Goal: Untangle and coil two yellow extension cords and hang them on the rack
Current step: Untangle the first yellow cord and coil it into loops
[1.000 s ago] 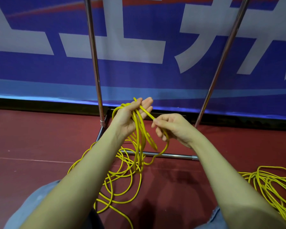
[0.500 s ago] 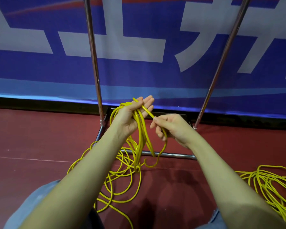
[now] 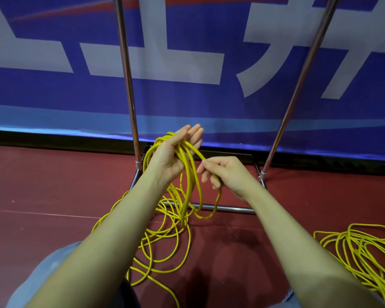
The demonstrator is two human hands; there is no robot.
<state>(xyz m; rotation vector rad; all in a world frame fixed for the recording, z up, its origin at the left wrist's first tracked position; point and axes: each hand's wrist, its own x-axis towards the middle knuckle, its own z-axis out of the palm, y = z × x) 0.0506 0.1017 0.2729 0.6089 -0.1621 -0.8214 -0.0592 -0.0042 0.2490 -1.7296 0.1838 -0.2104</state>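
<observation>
1. Left hand, fingers straight and palm up, carries loops of thin yellow extension cord before the chrome tube rack.
2. Right hand pinches one strand.
3. Second yellow cord lies on the red floor, right.

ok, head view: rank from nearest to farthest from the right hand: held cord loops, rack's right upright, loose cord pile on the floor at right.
1. Held cord loops: pinched by the right hand, draped over the left hand.
2. Rack's right upright: just right of the hand, behind it.
3. Loose cord pile: floor, far lower right.
</observation>
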